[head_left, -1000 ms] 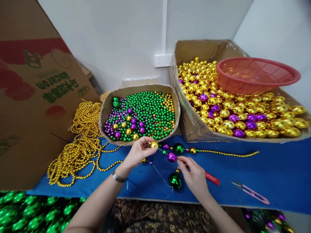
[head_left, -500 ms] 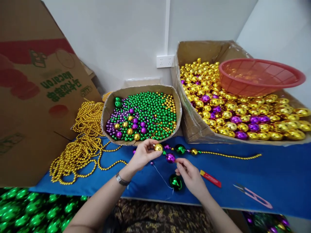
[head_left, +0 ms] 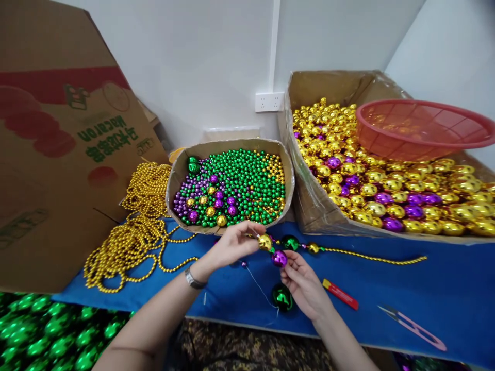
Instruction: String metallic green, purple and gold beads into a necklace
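My left hand [head_left: 235, 243] pinches a gold ball bead [head_left: 265, 241] just in front of the small cardboard tray. My right hand [head_left: 303, 281] is closed with its fingertips on the thread beside a purple ball bead [head_left: 279, 258]. Both beads belong to a strand [head_left: 367, 255] that runs right over the blue cloth, with a green ball [head_left: 290, 242], a small gold ball and a thin gold bead chain. A thin thread leads down to a larger green ball [head_left: 282, 297] lying by my right palm.
A cardboard tray [head_left: 174, 178] holds green, purple and gold beads. A big box [head_left: 305, 201] of gold and purple balls carries a red basket [head_left: 423, 129]. Gold bead chains [head_left: 133, 239] pile at left beside a large carton [head_left: 58, 154]. A red tool [head_left: 340, 294] and pink snips [head_left: 412, 326] lie right.
My left hand has carried the gold bead a little right and down toward the purple bead. My right hand's fingers have closed in near the purple bead. The view shifted slightly.
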`<state>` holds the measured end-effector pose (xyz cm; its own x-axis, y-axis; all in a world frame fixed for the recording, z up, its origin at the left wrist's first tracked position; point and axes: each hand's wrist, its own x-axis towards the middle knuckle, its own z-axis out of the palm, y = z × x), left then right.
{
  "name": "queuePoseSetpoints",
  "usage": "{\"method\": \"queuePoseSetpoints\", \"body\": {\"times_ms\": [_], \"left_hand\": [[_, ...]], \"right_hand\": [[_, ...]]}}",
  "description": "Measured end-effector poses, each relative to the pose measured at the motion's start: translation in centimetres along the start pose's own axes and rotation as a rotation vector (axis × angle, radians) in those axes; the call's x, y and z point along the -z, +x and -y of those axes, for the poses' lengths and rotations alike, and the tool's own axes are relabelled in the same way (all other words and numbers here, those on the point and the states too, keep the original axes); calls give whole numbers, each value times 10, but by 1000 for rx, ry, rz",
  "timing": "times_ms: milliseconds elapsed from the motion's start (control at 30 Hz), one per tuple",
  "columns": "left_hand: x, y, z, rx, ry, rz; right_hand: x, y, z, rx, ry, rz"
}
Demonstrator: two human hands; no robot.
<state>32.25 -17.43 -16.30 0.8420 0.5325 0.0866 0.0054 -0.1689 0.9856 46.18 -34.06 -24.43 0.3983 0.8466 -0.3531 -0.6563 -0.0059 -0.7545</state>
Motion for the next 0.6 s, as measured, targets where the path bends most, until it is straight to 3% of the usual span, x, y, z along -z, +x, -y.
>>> {"method": "queuePoseSetpoints", "body": {"times_ms": [67,133,200,233,333,433,600], "left_hand": [[17,23,0,-66,149,-97],[33,52,4,-58,576,-254],[47,80,12,41,1021,-274],[51,93,17,73,1101,-266],[59,116,33,117,1143,-232],[63,125,40,124,1116,-230],[64,121,30,99,966,-281]], "right_hand": [[2,0,1,21,29,15],[3,0,4,46,22,20],[3,-1,6,71,7,12],[4,-1,7,79,5,5],[6,-2,9,86,22,-18],[7,-2,11,83,44,-33],[4,-2,13,95,62,-58]]}}
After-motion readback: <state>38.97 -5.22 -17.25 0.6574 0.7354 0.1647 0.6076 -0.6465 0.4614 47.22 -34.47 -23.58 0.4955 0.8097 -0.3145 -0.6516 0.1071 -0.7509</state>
